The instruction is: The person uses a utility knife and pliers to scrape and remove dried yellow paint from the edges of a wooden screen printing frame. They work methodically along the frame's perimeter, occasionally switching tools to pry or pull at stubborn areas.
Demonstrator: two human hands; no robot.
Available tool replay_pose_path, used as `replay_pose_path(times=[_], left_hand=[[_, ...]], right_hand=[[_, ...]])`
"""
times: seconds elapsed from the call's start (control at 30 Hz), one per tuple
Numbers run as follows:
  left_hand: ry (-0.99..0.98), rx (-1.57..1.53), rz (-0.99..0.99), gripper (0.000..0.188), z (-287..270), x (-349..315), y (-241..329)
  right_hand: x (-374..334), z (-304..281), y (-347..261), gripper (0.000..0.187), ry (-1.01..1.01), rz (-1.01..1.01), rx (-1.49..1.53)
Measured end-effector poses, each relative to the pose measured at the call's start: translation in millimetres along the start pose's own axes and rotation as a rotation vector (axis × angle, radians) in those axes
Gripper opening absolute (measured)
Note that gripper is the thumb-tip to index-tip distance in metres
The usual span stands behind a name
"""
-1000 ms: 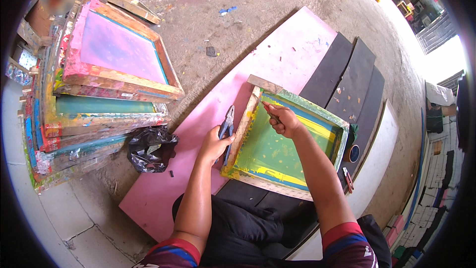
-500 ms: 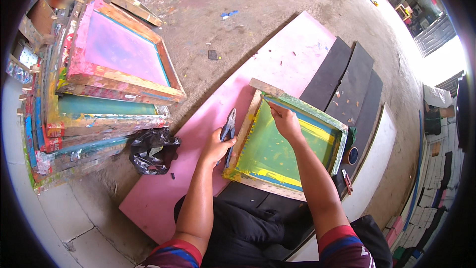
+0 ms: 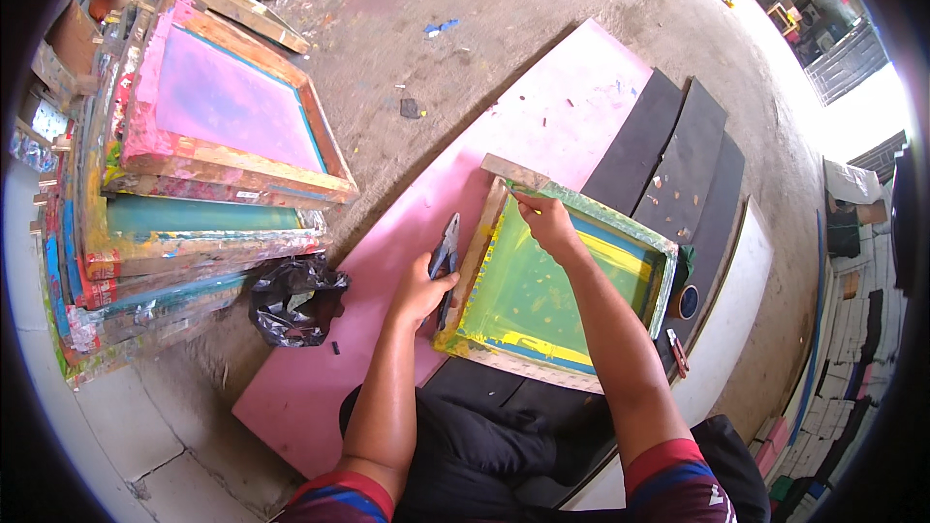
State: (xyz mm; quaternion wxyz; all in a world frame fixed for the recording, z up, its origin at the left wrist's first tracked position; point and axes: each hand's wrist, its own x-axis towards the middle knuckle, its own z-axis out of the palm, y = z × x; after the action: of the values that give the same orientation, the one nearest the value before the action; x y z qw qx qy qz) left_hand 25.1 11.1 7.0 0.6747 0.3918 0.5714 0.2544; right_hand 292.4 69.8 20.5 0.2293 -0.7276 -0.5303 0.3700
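Our left hand [image 3: 418, 289] wraps fingers around pliers [image 3: 445, 258] beside the screen frame [image 3: 504, 337], while our right hand [image 3: 545, 221] pinches its green tape [image 3: 591, 209].

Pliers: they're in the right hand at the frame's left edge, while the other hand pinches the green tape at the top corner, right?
Not quite. The head view shows the pliers in the left hand, against the screen frame. It is the right hand that pinches the green tape at the top corner.
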Motion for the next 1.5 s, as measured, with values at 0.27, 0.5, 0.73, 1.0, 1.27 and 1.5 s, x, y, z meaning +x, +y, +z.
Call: replay_pose_path(times=[0.27, 0.5, 0.73, 1.0, 1.27, 1.5], left_hand=[[-0.004, 0.008, 0.035, 0.031, -0.8, 4.4, -8.2], [0.03, 0.015, 0.103, 0.029, -2.6, 8.4, -16.4], [-0.026, -0.016, 0.032, 0.026, 1.3, 8.3, -12.3], [0.009, -0.068, 0.075, 0.018, -2.6, 9.4, -19.2], [-0.033, -0.024, 0.047, 0.026, 0.3, 9.2, -12.1], [-0.012, -0.054, 0.05, 0.018, -4.4, 5.4, -13.3]], right_hand=[[2.6, -7.0, 14.0, 0.037, 0.003, -0.139, -0.133], [-1.7, -15.5, -5.0, 0.04, -0.192, 0.274, 0.247], [32.5, 15.5, 85.2, 0.042, 0.165, -0.585, -0.087], [14.7, -18.4, 28.8, 0.043, -0.364, 0.332, 0.534], [14.6, -6.1, 53.0, 0.038, -0.164, 0.076, 0.271], [2.0, -0.4, 14.6, 0.033, 0.153, -0.148, -0.418]])
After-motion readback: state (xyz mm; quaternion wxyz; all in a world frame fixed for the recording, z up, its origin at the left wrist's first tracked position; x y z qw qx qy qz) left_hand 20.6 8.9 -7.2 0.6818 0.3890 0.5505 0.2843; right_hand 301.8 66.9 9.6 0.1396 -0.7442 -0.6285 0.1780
